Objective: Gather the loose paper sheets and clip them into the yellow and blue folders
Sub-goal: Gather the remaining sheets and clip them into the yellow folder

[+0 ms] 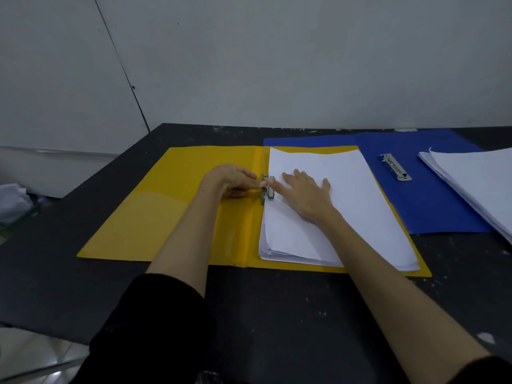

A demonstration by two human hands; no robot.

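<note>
Dark sleeves low in frame; right hand [304, 194] lay flat, fingers spread on paper stack [327, 217], centre-right in yellow folder [171, 206]. Left hand [230, 180] fingers pinched metal clip [268, 187]. Sheets looked light, floppy, slippy; press near clip edge.

Paper stack [329, 206] lies in the near folder [171, 214]; second folder [432, 195] behind-right.

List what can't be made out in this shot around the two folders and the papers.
- Yellow folder's clip, head view: fingertips of the left hand and right hand cover it; latched or not is unclear.
- Loose paper stack: cut off by the right edge.
- Blue folder: near-left part hidden under the yellow folder and its sheets.
</note>
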